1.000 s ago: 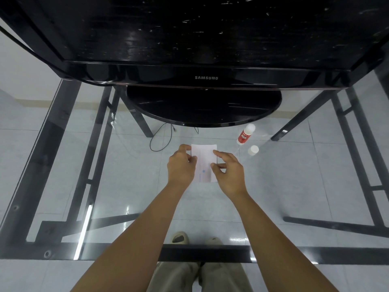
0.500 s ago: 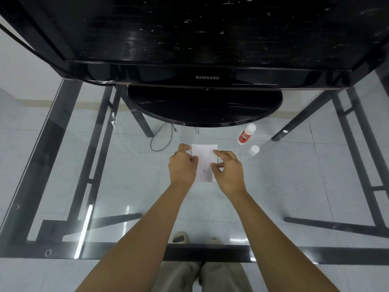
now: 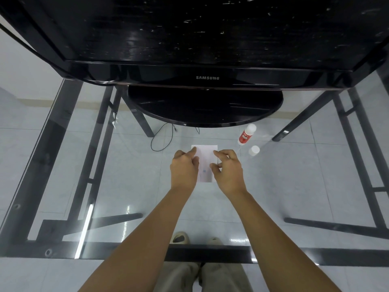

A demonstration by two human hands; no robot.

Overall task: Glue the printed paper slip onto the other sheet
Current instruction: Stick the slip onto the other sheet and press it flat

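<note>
A white sheet (image 3: 207, 151) lies flat on the glass table, just in front of the monitor stand. A printed paper slip (image 3: 205, 171) with faint text and a small blue mark lies on it. My left hand (image 3: 184, 169) rests on the left edge of the papers, its fingertips touching the far left corner. My right hand (image 3: 228, 169) hovers at the right edge, fingers curled and slightly apart, the fingertips on or just above the paper. An uncapped glue stick (image 3: 246, 134) with a red label lies to the right, its white cap (image 3: 254, 150) beside it.
A black Samsung monitor (image 3: 207, 77) on a round stand (image 3: 205, 106) fills the back of the glass table (image 3: 126, 175). A thin black cable (image 3: 162, 140) loops left of the papers. Black table frame bars show through the glass on both sides.
Both hands have shifted slightly away from me along the papers. My left fingertips now reach the far left corner, and my right fingers have lifted and spread a little.
</note>
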